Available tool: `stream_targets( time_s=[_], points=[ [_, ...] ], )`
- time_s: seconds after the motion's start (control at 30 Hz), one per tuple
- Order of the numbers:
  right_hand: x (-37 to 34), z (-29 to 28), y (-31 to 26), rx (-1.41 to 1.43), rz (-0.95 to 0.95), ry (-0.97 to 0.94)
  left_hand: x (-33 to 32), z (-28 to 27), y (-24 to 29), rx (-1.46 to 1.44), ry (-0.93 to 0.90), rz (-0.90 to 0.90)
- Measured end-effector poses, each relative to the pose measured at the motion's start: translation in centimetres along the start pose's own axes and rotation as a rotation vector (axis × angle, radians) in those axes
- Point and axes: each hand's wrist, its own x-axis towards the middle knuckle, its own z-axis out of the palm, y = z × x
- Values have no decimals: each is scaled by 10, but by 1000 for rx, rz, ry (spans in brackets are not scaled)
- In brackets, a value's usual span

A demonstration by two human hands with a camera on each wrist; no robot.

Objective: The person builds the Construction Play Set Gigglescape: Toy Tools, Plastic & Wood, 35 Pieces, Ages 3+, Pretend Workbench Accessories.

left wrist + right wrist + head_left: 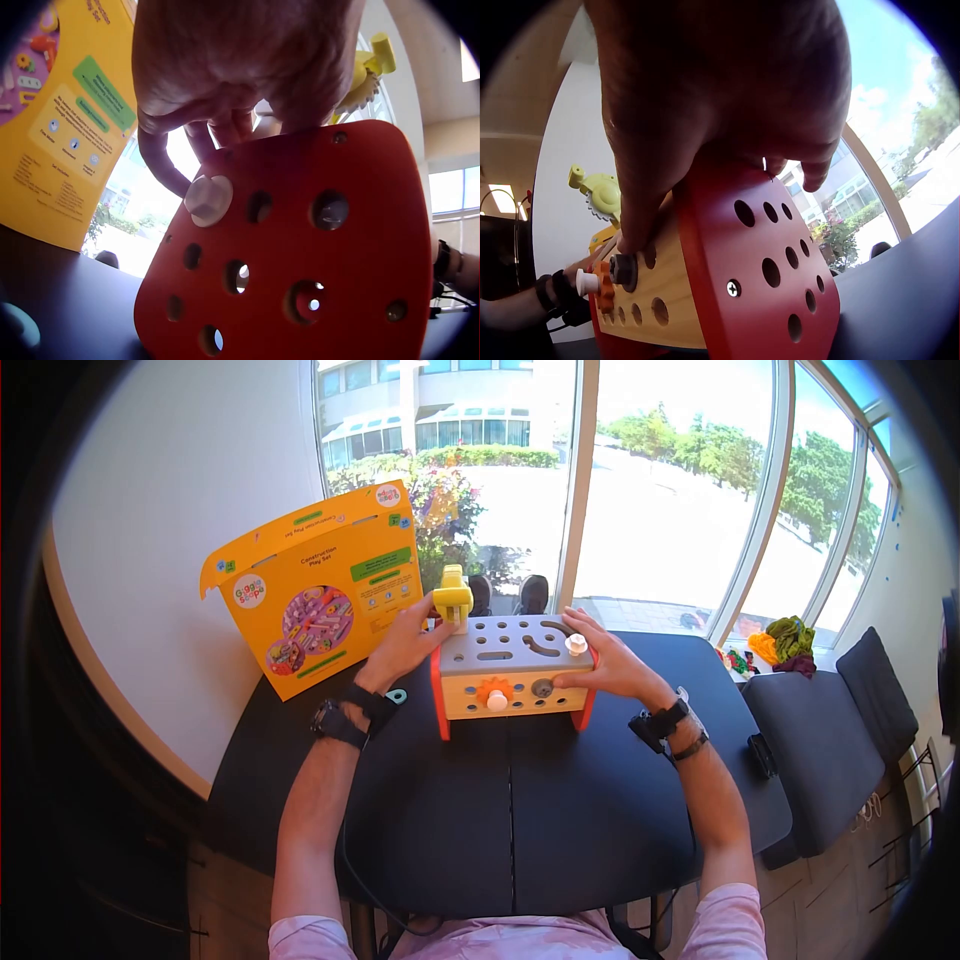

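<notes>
A toy workbench (515, 671) stands on the table, with a grey top, pale wooden front and red end panels. My left hand (400, 645) grips its left end; in the left wrist view a finger reaches a white bolt (208, 200) in the red panel (360, 262). Beside that hand, a yellow toy circular saw (453, 598) sits on the top's left corner. My right hand (617, 665) holds the right end, thumb on the front by a grey bolt (622, 271), other fingers over the far side. An orange gear (490, 688) with a white peg is on the front. Another white bolt (576, 644) stands on top.
A yellow play-set box (330, 585) stands at the back left of the black table (440, 810). Near my left wrist lies a light-blue piece (397, 696). Grey chairs (815, 750) and colourful cloths (790, 645) are on the right; tall windows rise behind.
</notes>
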Motion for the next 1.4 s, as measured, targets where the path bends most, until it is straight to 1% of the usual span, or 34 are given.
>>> stream_targets(
  time_s=[0.1,0.13,0.2,0.3,0.33,0.4,0.43,0.5,0.53,0.63,0.73,0.8,0.83,0.9,0.93,0.97,1.0,1.07,1.17,1.2,1.3,1.4],
  points=[
    [5,0,13,39,-19,20,-9,1,18,69,59,42],
    [7,-1,13,56,-30,35,-11,1,19,69,74,23],
    [6,-3,12,101,14,78,-15,3,21,66,102,-17],
    [5,-2,12,156,68,110,-20,7,28,78,152,-26],
    [6,1,14,174,86,115,-21,8,27,75,171,2],
    [10,5,22,172,62,141,-22,12,27,66,208,59],
    [12,4,21,169,51,155,-23,12,32,65,209,16],
    [14,0,20,32,17,192,-27,13,45,64,208,-65],
    [15,-3,19,-37,-2,212,-27,17,45,88,236,-45],
    [19,-1,31,-210,44,433,-28,31,46,139,309,-9],
    [17,-7,-24,-58,-108,564,-28,39,56,166,352,-30],
    [9,-5,-79,-56,-293,605,-29,44,63,205,361,-47],
    [3,-5,-97,-55,-382,625,-30,46,62,169,347,-53],
    [-7,-11,-108,-141,-443,493,-32,47,59,102,320,-63],
    [-10,-12,-113,-183,-473,427,-35,45,60,104,303,-30],
    [-16,-7,-117,-83,-432,439,-40,41,63,107,287,5],
    [-22,-4,-113,-113,-437,445,-45,38,64,110,272,40],
    [-33,0,-96,-175,-450,451,-52,33,62,131,198,16],
    [-49,10,-88,-267,-447,366,-58,26,69,194,133,1],
    [-52,12,-89,-265,-433,363,-59,25,71,220,115,0],
    [-55,13,-93,-259,-413,344,-62,27,69,190,79,-73],
    [-54,6,-96,-237,-414,329,-62,28,66,212,96,-42]
  ],
)
